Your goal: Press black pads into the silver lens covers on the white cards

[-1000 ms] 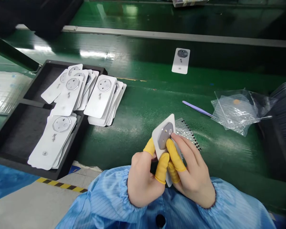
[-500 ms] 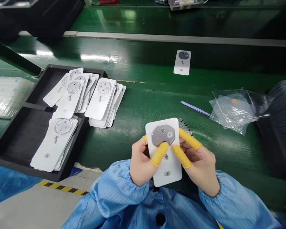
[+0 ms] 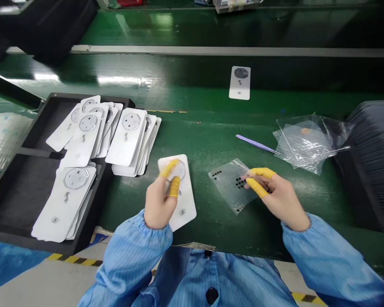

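A white phone back cover (image 3: 184, 204) with a grey camera ring and dark print lies on the green bench. My left hand (image 3: 162, 196) is over its upper part, yellow-cotted thumb and forefinger apart, slightly blurred. To the right is a clear sheet (image 3: 225, 183) bearing small round black dots. The fingers of my right hand (image 3: 277, 194), also in yellow cots, close together over the sheet's right side beside a cluster of dots. What lies between those fingertips, if anything, is too small and blurred to tell.
A black tray (image 3: 6, 204) and the bench beside it hold stacked white covers (image 3: 123, 136). One cover (image 3: 240, 83) lies farther back. Purple tweezers (image 3: 256, 143) rest near crumpled clear film (image 3: 307, 145). A stack of dark sheets (image 3: 376, 149) stands at the right.
The cover has moved left and down from between both hands to the bench. My right hand has let go of it and is now at the dotted sheet, which shows fully.
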`<state>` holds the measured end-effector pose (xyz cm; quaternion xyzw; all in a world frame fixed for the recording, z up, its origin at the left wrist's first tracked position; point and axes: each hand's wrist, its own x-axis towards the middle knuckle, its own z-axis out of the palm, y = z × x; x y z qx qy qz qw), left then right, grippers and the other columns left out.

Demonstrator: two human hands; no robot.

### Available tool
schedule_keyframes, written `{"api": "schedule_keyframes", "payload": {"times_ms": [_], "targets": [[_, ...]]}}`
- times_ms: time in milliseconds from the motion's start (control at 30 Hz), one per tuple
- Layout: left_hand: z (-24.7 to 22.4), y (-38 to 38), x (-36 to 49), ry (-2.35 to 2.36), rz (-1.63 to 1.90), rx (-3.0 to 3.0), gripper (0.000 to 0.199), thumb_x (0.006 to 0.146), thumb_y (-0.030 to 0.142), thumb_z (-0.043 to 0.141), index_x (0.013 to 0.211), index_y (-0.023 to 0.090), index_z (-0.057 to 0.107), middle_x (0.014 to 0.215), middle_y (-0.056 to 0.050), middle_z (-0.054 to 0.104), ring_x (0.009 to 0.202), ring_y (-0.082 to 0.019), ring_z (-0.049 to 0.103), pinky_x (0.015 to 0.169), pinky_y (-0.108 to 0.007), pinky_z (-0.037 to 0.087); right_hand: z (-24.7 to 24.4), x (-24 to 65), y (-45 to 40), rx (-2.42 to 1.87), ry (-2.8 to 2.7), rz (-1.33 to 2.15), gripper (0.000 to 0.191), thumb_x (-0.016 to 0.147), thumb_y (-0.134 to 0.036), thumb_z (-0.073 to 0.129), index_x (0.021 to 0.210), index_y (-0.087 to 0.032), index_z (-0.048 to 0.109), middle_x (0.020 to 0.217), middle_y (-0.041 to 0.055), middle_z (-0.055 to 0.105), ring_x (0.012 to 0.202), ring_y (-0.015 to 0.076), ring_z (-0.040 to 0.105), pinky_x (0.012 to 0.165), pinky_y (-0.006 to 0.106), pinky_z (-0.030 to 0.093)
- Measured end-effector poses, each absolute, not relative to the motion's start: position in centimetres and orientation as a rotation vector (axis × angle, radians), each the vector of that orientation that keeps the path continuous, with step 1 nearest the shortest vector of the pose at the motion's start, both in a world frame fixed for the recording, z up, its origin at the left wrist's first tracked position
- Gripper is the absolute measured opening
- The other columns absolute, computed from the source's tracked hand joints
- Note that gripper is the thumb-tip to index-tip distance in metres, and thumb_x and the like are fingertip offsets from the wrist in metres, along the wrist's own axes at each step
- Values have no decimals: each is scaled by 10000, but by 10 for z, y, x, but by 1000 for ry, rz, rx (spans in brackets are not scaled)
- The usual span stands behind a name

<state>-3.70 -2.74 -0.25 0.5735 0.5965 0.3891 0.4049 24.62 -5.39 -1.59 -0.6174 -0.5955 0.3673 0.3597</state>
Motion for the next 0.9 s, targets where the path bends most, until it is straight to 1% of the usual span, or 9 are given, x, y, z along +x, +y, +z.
{"api": "schedule_keyframes", "payload": {"times_ms": [100,167,233,400,467,533,600,733,900], "targets": [[-3,-25,-22,1304,730,1421,386,813,356,640,1108,110,676,1097,-140,708,1028,-284,660,919,-395,515,8,253,-41,-1463,-1403,1503,391,808,-423,658,1067,-150,551,719,41,699,555,136,643,559,296,562],[0,-28,-10,1140,642,1297,453,795,404,653,1114,83,671,1082,-158,712,971,-289,681,857,-396,546,17,255,-32,-1437,-1368,1624,443,776,-423,691,1079,-148,521,725,43,700,539,129,635,531,279,544],[5,-33,-2,1021,594,1197,453,772,450,667,1023,75,708,1019,-163,730,910,-288,696,798,-385,564,17,256,-25,-1443,-1364,1607,487,751,-438,709,1085,-149,505,736,45,701,543,131,638,532,279,543],[8,-44,8,1018,634,1030,415,717,490,717,854,100,754,888,-138,755,805,-265,707,695,-347,573,4,252,-21,-1484,-1557,1409,519,785,-465,662,1163,-149,498,838,77,711,676,180,680,631,344,575],[5,-46,11,1078,672,991,411,678,480,755,834,100,761,877,-138,757,799,-266,707,707,-356,575,4,247,-25,-1524,-1729,1065,471,812,-406,652,1193,-169,511,971,97,697,842,214,685,792,418,566],[2,-46,13,1116,717,953,411,660,474,771,837,104,766,887,-138,758,817,-266,706,749,-367,573,6,238,-35,-1526,-1874,549,374,812,-311,667,1155,-204,564,1076,99,661,991,239,642,950,496,484],[2,-47,15,1114,751,930,384,674,456,770,842,111,768,892,-130,760,818,-257,707,773,-364,569,8,226,-48,-1417,-1989,216,262,810,-222,668,1067,-221,613,1065,81,652,1013,232,619,1013,536,419],[4,-51,18,1038,764,926,328,756,409,719,910,122,762,888,-107,760,797,-235,708,747,-336,574,4,201,-70,-1137,-2107,292,205,838,-121,598,1035,-175,609,1006,85,649,941,181,629,980,490,482],[0,-56,19,1086,788,1059,301,836,360,638,997,129,744,945,-105,752,868,-245,701,777,-326,569,-4,194,-71,-1052,-2076,265,270,851,-74,522,1104,-145,584,1030,121,650,977,199,640,874,398,573]]}}
